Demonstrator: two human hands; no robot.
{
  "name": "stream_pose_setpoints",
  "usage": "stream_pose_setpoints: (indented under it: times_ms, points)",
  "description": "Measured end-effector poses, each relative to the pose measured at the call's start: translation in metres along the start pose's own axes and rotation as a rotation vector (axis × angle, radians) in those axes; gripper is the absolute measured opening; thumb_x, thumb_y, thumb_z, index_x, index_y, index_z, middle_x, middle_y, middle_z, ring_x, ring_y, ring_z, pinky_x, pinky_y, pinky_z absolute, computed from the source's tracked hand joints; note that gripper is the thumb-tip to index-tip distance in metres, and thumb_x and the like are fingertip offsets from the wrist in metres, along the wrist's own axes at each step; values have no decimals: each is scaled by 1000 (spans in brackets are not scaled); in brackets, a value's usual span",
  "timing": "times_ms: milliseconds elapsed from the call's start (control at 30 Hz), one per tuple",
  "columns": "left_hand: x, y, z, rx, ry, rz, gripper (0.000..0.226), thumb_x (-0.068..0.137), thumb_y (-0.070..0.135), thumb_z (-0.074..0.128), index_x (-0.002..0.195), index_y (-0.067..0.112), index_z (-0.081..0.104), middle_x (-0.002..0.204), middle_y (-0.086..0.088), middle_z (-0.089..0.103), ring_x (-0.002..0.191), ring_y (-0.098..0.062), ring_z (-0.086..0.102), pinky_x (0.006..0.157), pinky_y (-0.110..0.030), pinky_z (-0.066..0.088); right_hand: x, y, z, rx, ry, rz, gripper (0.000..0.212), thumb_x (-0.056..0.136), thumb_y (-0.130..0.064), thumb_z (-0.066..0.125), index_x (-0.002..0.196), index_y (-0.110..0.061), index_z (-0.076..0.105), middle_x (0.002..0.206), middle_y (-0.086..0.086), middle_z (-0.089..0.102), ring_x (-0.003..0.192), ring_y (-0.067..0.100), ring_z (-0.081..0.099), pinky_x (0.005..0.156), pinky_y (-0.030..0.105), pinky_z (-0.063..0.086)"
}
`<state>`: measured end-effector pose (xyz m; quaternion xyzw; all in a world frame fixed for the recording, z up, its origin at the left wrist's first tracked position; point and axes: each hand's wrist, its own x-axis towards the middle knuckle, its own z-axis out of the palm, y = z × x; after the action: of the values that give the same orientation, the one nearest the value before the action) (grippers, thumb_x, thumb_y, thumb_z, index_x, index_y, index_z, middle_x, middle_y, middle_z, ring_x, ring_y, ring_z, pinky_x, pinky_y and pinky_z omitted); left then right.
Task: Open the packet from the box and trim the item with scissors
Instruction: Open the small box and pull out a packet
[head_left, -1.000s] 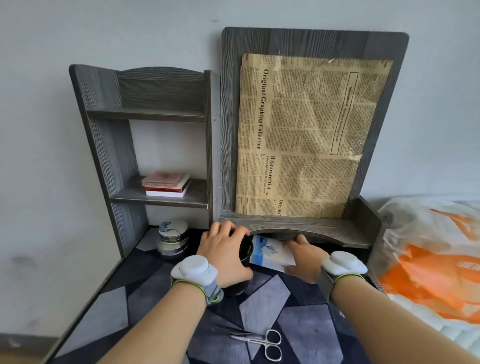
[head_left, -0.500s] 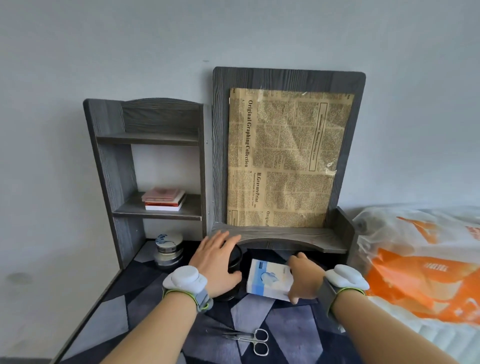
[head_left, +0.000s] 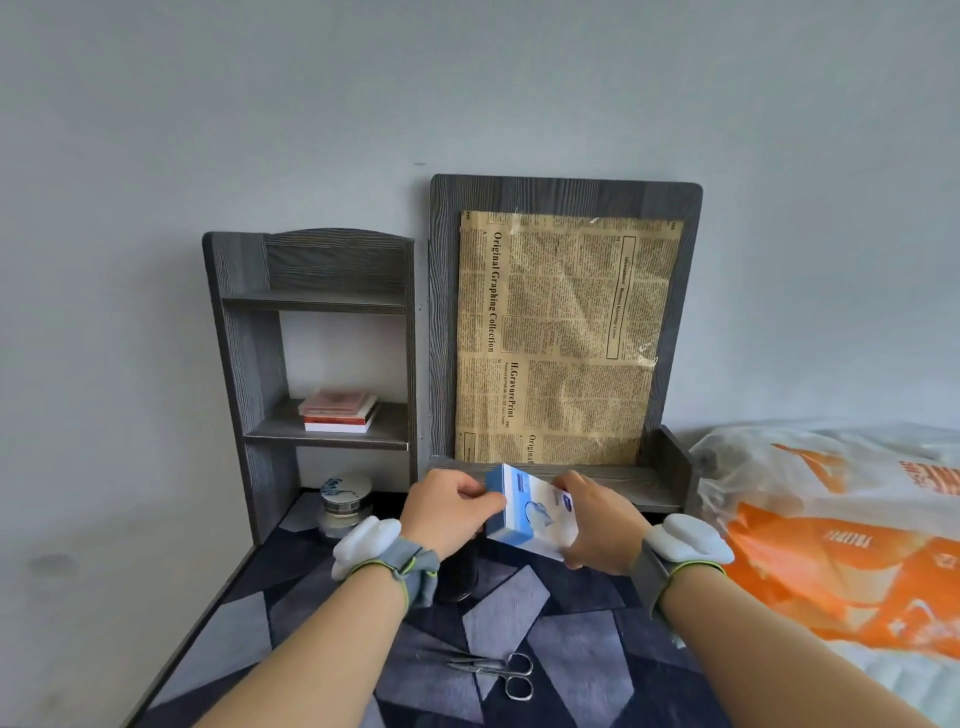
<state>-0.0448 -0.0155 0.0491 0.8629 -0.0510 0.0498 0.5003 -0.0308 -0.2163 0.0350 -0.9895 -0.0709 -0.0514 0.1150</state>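
Note:
A small white and blue box (head_left: 530, 514) is held up above the table between both hands. My left hand (head_left: 449, 512) pinches its near left end, fingers curled on the blue edge. My right hand (head_left: 597, 525) grips its right side and underside. The box looks closed; no packet shows. Small metal scissors (head_left: 493, 670) lie flat on the patterned dark table cover (head_left: 571, 654) near the front, blades pointing left, apart from both hands.
A dark cylindrical container (head_left: 460, 577) stands under my left wrist. Grey shelf unit (head_left: 249, 395) with books (head_left: 337, 410) and a stacked tin (head_left: 345, 501) at left. Newspaper-backed board (head_left: 561, 338) behind. An orange and white plastic bag (head_left: 831, 545) fills the right.
My left hand left the dark container and took the box's left end. My right hand lifted the box off the table and towards me. The view tilted upwards.

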Motion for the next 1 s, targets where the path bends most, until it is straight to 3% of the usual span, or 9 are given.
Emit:
stream_pose_setpoints:
  times_ms: [167, 467, 633, 800, 1000]
  points:
    - [-2, 3, -2, -61, -17, -21, 15, 74, 23, 67, 76, 10, 74, 69, -11, 73, 62, -20, 70, 71, -38, 61, -4, 1, -3, -40, 13, -41, 78, 59, -26, 77, 127, -23, 38, 126, -2, 54, 106, 22, 57, 82, 35, 51]
    - [-1, 3, 1, -38, -30, -66, 26, 67, 31, 67, 71, 6, 75, 68, -11, 74, 69, -25, 73, 72, -38, 61, -6, -2, -5, -99, 51, -98, 70, 69, -22, 71, 129, -22, 35, 126, 0, 49, 106, 24, 58, 82, 36, 52]
    - [-1, 7, 8, -43, -127, -98, 23, 68, 23, 68, 88, 12, 65, 86, -9, 72, 80, -25, 72, 73, -41, 61, -9, 0, -1, -166, 55, -172, 79, 69, -30, 71, 135, -28, 28, 123, 1, 47, 113, 24, 50, 85, 35, 50]
    - [-11, 8, 22, 107, -120, -59, 52, 58, 38, 56, 105, 16, 58, 97, -5, 68, 90, -24, 67, 80, -40, 58, -9, -1, -2, -181, 48, -211, 81, 65, -39, 71, 134, -25, 31, 126, 2, 46, 114, 27, 50, 87, 37, 50]
    - [-11, 4, 33, 209, -100, -40, 37, 84, 29, 51, 116, 11, 51, 113, -11, 61, 102, -31, 60, 87, -41, 53, -12, -1, -3, -230, 38, -249, 83, 64, -48, 71, 133, -26, 31, 127, 4, 51, 109, 29, 56, 86, 38, 51]
